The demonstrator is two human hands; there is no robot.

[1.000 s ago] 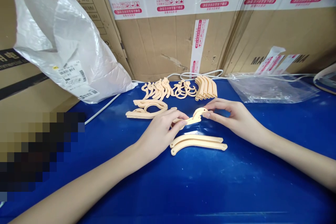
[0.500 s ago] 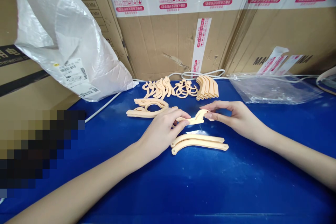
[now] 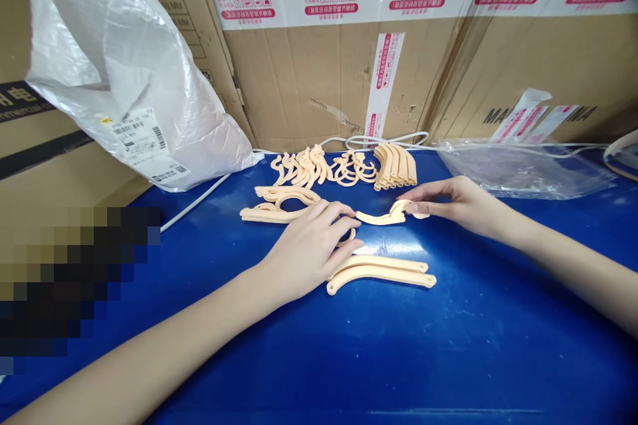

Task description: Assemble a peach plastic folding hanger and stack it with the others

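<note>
My right hand (image 3: pixel 448 202) pinches one end of a cream plastic hanger piece (image 3: pixel 381 218), a short curved arm joined to a rounded part, just above the blue table. My left hand (image 3: pixel 319 242) is open, its thumb and fingers apart over a small curved hook (image 3: pixel 349 236) that its fingers partly cover. Whether it touches the hook I cannot tell. Two long curved hanger arms (image 3: pixel 383 273) lie side by side in front of the left hand. Behind that hand are folded hanger pieces (image 3: pixel 274 214), partly hidden by it.
At the back of the blue table (image 3: pixel 399 358) lie loose hooks (image 3: pixel 312 166), several ring-shaped pieces and a row of curved arms (image 3: pixel 396 166). A white plastic bag (image 3: pixel 149 93) leans at left, clear film (image 3: pixel 523 169) lies at right. Cardboard boxes (image 3: pixel 319 73) and a white cable border the back.
My right hand has moved right with the hanger piece. My left fingers have let go of that piece and spread, and the small hook now shows between them.
</note>
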